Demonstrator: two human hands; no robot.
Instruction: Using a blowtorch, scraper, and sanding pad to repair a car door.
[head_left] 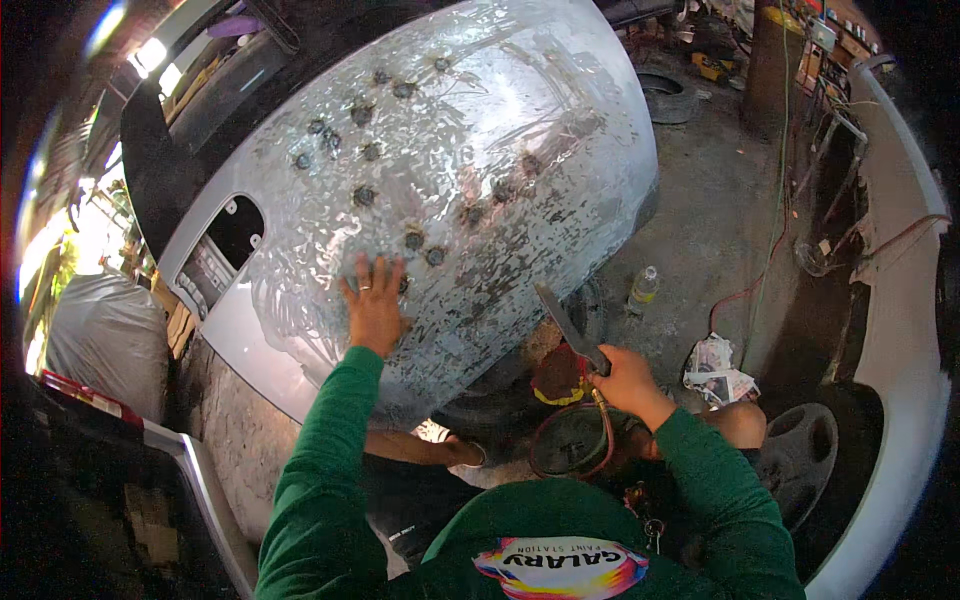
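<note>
A large silver-grey car body panel [470,200] lies tilted before me, its surface scraped and mottled, with several dark round spots and a squarish opening at its left end. My left hand [376,310] rests palm down on the panel's near part, fingers spread, a ring on one of them. Just off the panel's near right edge, my right hand [630,383] is closed round the dark handle of a long, flat metal bar tool [565,318]. The tool's tip points up and left toward that edge. A reddish hose [606,420] with a brass fitting hangs just below the right hand.
A bottle [644,290] and crumpled newspaper [718,368] are on the floor to the right. Farther back lies a tire [668,100]. A long pale curved car part [920,330] lines the right side, beside a dark wheel cover [800,460]. A grey covered bundle [105,335] stands left.
</note>
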